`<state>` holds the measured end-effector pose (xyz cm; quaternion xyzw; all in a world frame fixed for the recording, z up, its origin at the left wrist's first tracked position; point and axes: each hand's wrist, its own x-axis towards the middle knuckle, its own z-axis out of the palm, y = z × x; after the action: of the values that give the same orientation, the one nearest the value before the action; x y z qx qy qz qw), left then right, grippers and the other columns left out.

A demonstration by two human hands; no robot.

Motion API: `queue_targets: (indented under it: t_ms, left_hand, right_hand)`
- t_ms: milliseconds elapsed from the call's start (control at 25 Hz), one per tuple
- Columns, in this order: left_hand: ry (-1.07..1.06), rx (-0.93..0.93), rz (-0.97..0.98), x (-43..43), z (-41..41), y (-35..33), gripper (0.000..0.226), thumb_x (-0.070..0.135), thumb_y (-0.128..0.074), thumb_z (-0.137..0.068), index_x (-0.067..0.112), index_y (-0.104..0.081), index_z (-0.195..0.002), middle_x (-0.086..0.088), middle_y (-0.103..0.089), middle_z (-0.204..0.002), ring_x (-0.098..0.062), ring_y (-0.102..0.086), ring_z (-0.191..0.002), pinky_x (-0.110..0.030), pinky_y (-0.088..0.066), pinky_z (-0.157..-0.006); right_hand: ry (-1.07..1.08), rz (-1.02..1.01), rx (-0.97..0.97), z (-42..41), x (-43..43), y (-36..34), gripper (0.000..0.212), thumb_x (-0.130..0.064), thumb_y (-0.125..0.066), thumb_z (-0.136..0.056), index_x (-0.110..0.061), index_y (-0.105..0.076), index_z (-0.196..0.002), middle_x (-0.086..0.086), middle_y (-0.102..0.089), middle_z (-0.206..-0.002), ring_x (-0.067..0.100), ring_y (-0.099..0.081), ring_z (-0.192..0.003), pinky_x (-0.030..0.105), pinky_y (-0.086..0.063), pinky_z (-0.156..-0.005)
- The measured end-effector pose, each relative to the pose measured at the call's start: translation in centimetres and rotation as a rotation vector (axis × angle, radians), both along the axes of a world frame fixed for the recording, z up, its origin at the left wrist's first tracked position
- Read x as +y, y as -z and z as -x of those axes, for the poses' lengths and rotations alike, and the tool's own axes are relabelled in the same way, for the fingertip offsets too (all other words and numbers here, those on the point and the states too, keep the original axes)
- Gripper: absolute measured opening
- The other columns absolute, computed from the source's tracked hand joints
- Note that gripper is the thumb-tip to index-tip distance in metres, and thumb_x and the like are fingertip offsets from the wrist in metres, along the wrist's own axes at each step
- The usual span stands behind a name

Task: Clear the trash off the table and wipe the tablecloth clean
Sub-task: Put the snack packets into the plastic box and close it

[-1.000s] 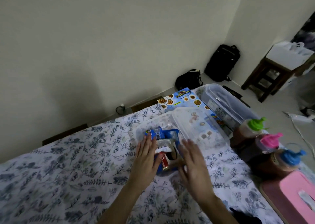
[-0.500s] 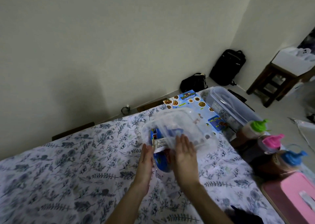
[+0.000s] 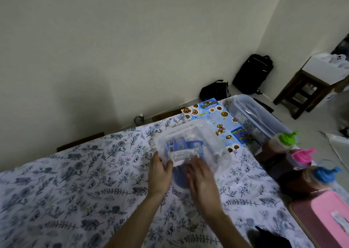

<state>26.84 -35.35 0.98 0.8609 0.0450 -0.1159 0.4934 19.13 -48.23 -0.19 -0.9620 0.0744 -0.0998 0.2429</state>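
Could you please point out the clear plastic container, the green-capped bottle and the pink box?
clear plastic container (image 3: 204, 133): head view, on its lid.
green-capped bottle (image 3: 288, 136): head view, on its cap.
pink box (image 3: 325, 214): head view, on its top.

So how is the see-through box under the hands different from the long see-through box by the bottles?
The box under the hands is wide and rounded, stuffed with blue wrappers; the long box is narrow, contents unclear. The left hand grips the first and the right hand presses its top; nobody touches the long box. Both are clear plastic with lids.
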Motion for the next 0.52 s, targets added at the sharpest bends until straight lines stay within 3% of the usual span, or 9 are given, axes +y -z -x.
queue_targets:
  t_ms: [120,240,360,520]
  left_hand:
    - [0.020,-0.044,-0.077,-1.0,-0.5,-1.1,0.071,0.031,-0.048,-0.094,0.017,-0.008,-0.152,-0.012,-0.018,-0.158,-0.032,-0.034,-0.140,-0.052,-0.040,-0.108]
    - [0.103,-0.105,-0.202,-1.7,-2.6,-1.8,0.075,0.036,-0.043,-0.096,0.017,0.003,-0.152,-0.010,0.002,-0.162,-0.034,-0.009,-0.148,-0.052,-0.025,-0.114]
    - [0.159,-0.135,-0.306,-1.5,-3.9,-0.8,0.071,0.034,-0.039,-0.098,0.012,0.002,-0.152,-0.016,-0.006,-0.160,-0.038,-0.017,-0.146,-0.051,-0.029,-0.113]
    - [0.138,-0.182,-0.367,-1.8,-3.7,-0.3,0.065,0.028,-0.032,-0.100,0.008,0.002,-0.151,-0.020,-0.009,-0.159,-0.037,-0.020,-0.146,-0.048,-0.033,-0.115]
  right_hand:
    - [0.223,0.050,0.114,-1.8,-5.3,-0.6,0.065,-0.047,-0.031,-0.093,-0.005,-0.033,-0.142,0.025,-0.027,-0.150,0.040,-0.021,-0.141,0.051,-0.016,-0.115]
    - [0.224,0.043,0.238,-3.3,-7.2,-0.9,0.076,-0.057,-0.030,-0.088,-0.008,-0.023,-0.146,0.024,-0.021,-0.153,0.040,-0.019,-0.141,0.050,-0.022,-0.113]
    - [0.259,0.091,0.228,-3.8,-6.5,-0.9,0.085,-0.064,-0.018,-0.081,-0.008,-0.031,-0.143,0.025,-0.034,-0.145,0.044,-0.034,-0.131,0.053,-0.036,-0.100]
    - [0.256,0.150,0.237,-3.9,-6.3,-1.0,0.086,-0.065,-0.015,-0.079,-0.010,-0.026,-0.145,0.023,-0.036,-0.143,0.042,-0.037,-0.128,0.052,-0.036,-0.098]
